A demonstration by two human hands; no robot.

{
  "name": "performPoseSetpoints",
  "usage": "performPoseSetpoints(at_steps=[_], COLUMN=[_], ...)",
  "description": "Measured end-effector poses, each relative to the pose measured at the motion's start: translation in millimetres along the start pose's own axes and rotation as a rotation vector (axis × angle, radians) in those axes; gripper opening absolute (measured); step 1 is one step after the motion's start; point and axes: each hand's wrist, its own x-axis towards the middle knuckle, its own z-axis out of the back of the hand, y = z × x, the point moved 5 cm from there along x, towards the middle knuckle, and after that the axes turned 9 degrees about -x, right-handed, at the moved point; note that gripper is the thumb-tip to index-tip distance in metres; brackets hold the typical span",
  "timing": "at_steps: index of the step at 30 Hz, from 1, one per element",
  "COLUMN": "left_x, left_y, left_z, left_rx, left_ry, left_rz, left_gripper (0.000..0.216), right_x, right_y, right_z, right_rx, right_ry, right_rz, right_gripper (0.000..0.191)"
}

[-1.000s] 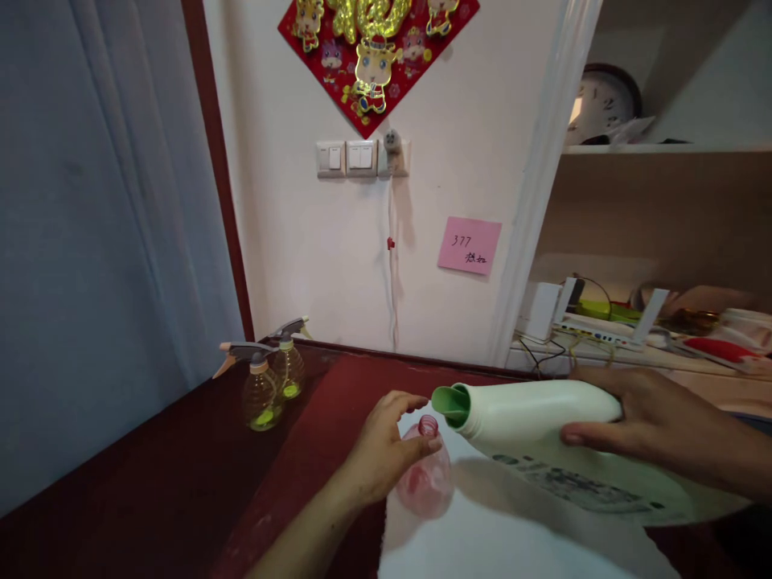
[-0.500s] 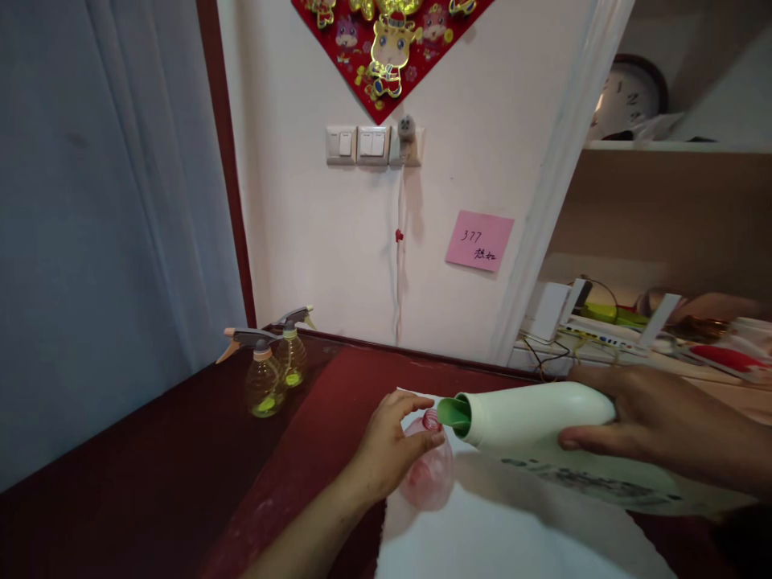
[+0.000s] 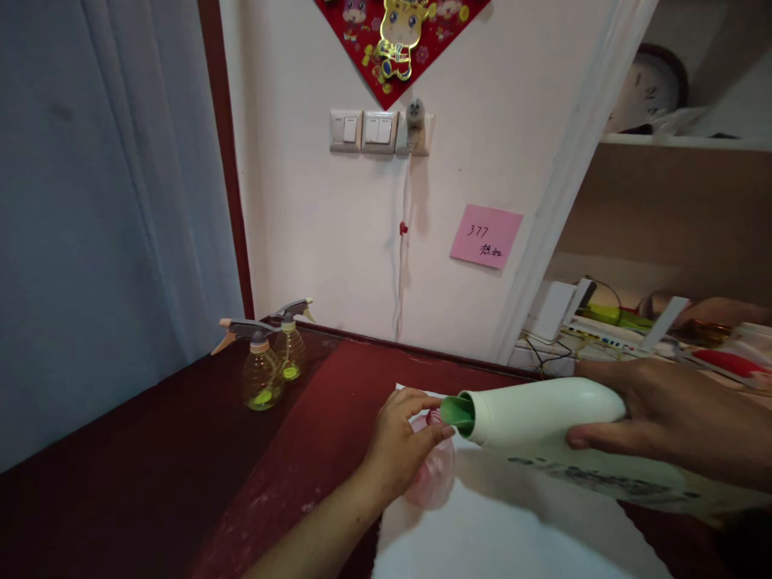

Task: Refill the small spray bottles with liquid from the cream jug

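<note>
1. Your left hand (image 3: 401,450) curls its fingers around the neck of a small pink see-through plastic bottle (image 3: 432,474), which stands upright on the near part of the table, on a white cloth; its round mouth is open, and what is inside it cannot be told.
2. Your right hand (image 3: 669,422) closes around the body of a large, smooth, pale green plastic jug (image 3: 560,438), thumb below and fingers over the top. The jug lies tipped nearly level, its darker green pour spout right above the pink bottle's mouth.
3. The jug's side carries a printed label, too blurred to read. Whether liquid is running from the spout cannot be told.
4. The white cloth (image 3: 500,531) has a soft, matt surface and a ragged edge; it lies flat on the dark red wooden table (image 3: 181,474).
5. Well apart, at the table's far left corner, two clear round spray bottles (image 3: 268,370) with grey trigger heads stand just beside each other, each holding yellowish liquid.
6. A pink paper note (image 3: 486,236) sticks to the white wall behind.
</note>
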Motion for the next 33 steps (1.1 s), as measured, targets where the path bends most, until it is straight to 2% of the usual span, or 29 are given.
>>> performPoseSetpoints(at_steps=[3,18,25,33], left_x=[-0.6,-3.7,-6.7,-9.1], left_y=[-0.6,2.6,8.4,9.8], left_z=[-1.2,-0.2,-3.6,-5.4], left_rx=[-0.017,-0.083,-0.116,-0.111], left_ry=[0.008,-0.020,-0.036,-0.052], left_rz=[0.005,0.012,0.049,0.044], left_gripper=[0.029,0.024,0.031,0.033], right_x=[0.4,6.7,6.7,5.2], right_y=[-2.6,-3.0,-1.2,-6.2], right_z=[-6.7,-3.4,-2.0,-4.5], right_rx=[-0.098,-0.105,-0.144,-0.187], right_ry=[0.172,0.241,0.242,0.261], right_rz=[0.023,0.031,0.084,0.105], right_gripper=[0.039,0.040,0.049,0.048])
